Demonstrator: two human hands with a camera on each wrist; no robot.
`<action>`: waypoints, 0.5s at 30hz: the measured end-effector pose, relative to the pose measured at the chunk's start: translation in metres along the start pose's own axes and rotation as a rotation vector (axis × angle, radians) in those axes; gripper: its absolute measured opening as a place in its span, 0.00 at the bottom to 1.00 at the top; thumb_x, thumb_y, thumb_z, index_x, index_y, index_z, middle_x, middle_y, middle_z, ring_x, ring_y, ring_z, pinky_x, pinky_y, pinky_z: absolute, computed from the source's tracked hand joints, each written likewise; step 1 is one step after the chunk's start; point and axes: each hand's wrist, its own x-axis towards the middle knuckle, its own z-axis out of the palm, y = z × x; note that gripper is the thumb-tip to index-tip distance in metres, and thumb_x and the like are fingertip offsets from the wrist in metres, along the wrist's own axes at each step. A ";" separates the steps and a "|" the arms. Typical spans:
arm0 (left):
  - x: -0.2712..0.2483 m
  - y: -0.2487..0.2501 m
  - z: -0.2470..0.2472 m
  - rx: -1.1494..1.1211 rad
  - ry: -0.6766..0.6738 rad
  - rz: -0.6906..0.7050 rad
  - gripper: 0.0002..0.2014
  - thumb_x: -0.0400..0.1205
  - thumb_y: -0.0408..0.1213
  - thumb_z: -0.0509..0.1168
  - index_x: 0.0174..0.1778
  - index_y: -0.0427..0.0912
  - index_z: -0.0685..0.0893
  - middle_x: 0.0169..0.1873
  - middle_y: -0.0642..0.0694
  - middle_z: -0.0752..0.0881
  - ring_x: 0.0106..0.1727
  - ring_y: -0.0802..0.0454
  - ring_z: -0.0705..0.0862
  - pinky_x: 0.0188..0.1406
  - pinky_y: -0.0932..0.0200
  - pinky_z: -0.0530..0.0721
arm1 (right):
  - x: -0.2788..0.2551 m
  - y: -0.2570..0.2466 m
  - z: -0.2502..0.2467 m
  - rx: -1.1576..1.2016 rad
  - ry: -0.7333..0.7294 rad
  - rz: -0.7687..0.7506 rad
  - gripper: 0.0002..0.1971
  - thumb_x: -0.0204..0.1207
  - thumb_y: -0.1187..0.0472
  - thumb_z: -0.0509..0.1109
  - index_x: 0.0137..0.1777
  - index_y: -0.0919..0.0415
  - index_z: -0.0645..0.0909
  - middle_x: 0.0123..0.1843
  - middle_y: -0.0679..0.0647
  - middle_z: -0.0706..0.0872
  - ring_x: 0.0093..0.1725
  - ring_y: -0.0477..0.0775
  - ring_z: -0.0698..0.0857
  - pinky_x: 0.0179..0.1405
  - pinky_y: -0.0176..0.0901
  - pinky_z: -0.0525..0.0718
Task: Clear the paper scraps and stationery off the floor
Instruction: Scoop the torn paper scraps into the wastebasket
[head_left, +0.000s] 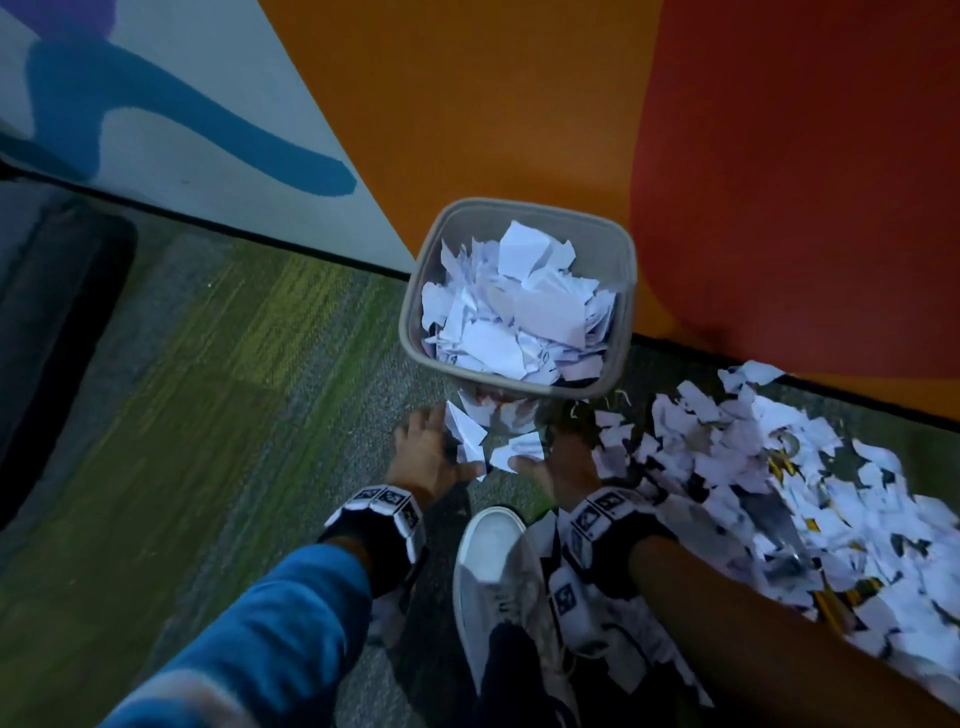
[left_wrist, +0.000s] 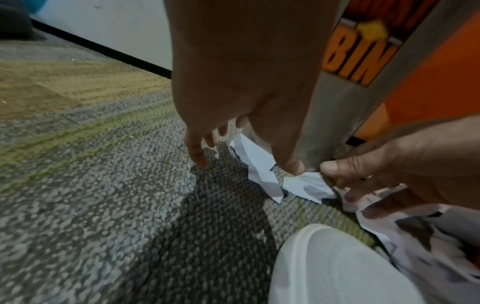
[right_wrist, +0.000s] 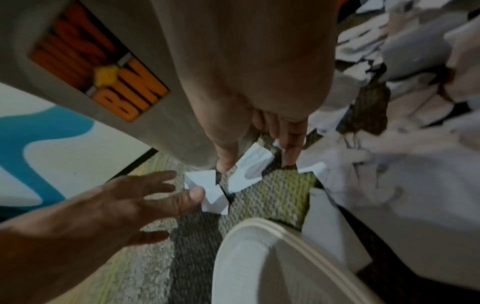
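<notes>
One white shoe (head_left: 491, 561), two spread empty hands, left hand (head_left: 423, 452), right hand (head_left: 563, 457), one bin (head_left: 415, 312)

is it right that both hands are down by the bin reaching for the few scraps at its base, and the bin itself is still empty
Not quite: the bin is not empty. The head view shows it well filled with torn white paper. The rest holds: the left hand and right hand are both down at its base, reaching for the few scraps there.

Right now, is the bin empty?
No, the head view shows the bin holding a heap of torn paper scraps that reaches close to its rim.
</notes>
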 end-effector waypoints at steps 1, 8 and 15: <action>0.005 0.001 0.004 0.026 -0.004 -0.020 0.59 0.64 0.64 0.79 0.86 0.44 0.58 0.77 0.37 0.66 0.76 0.35 0.64 0.74 0.39 0.65 | 0.006 0.003 0.010 -0.005 0.019 0.028 0.46 0.64 0.39 0.80 0.78 0.61 0.70 0.74 0.61 0.75 0.73 0.65 0.75 0.68 0.57 0.77; 0.021 -0.001 0.027 0.112 0.113 -0.041 0.52 0.64 0.59 0.81 0.83 0.59 0.64 0.70 0.41 0.65 0.68 0.34 0.64 0.62 0.33 0.78 | 0.021 0.012 0.039 -0.254 0.232 0.072 0.40 0.69 0.48 0.81 0.76 0.63 0.66 0.72 0.61 0.67 0.75 0.66 0.66 0.66 0.60 0.74; 0.038 -0.008 0.029 -0.225 0.271 0.036 0.17 0.72 0.35 0.81 0.54 0.32 0.89 0.48 0.44 0.84 0.48 0.47 0.81 0.45 0.74 0.76 | 0.039 0.021 0.021 -0.205 0.150 -0.011 0.13 0.75 0.55 0.77 0.49 0.58 0.76 0.52 0.59 0.80 0.53 0.57 0.80 0.48 0.48 0.76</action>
